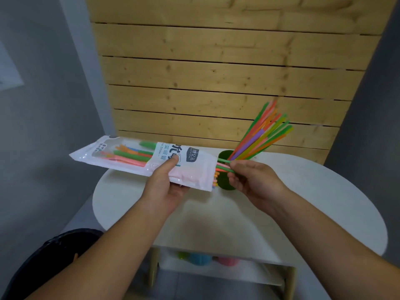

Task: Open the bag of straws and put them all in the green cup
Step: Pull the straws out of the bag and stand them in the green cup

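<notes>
My left hand (166, 187) holds the white straw bag (194, 169) level above the table, thumb on top, its open end facing right. Coloured straws (129, 155) show through the bag's clear window. My right hand (253, 180) pinches a few green and pink straws (223, 166) that stick out of the open end. Right behind my fingers stands the green cup (224, 180), partly hidden. Several coloured straws (264, 135) stand in the cup and fan up to the right.
The cup stands on a white round table (216, 213). A wooden slat wall (216, 83) rises just behind it. Under the table a white shelf (249, 271) carries blurred coloured objects. A dark bin (54, 252) sits at lower left.
</notes>
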